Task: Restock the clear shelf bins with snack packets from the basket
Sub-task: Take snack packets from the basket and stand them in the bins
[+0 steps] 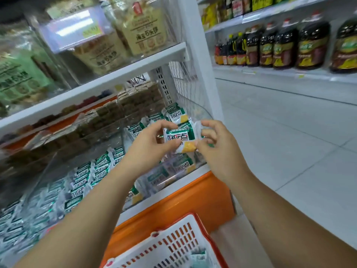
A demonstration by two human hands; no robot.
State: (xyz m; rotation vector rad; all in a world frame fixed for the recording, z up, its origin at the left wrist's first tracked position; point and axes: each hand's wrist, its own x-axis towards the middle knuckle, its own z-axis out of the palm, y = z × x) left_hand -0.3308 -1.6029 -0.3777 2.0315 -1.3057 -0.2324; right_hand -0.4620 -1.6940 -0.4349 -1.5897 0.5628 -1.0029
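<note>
A green, white and yellow snack packet (178, 139) is held between both hands above the rightmost clear shelf bin (201, 111). My left hand (148, 146) pinches its left edge and my right hand (218, 149) pinches its right edge. The bin below holds several packets (175, 113) of the same kind. A white and red plastic basket (173, 246) stands low in front of me, with a packet (197, 257) showing inside near the bottom edge.
More clear bins to the left hold green packets (83, 176) and brown packets (119, 109). Beige bags (143, 26) fill the white shelf above. An orange shelf base (193, 200) runs below. Dark bottles (286, 47) line shelves at right, across a grey tiled floor (289, 142).
</note>
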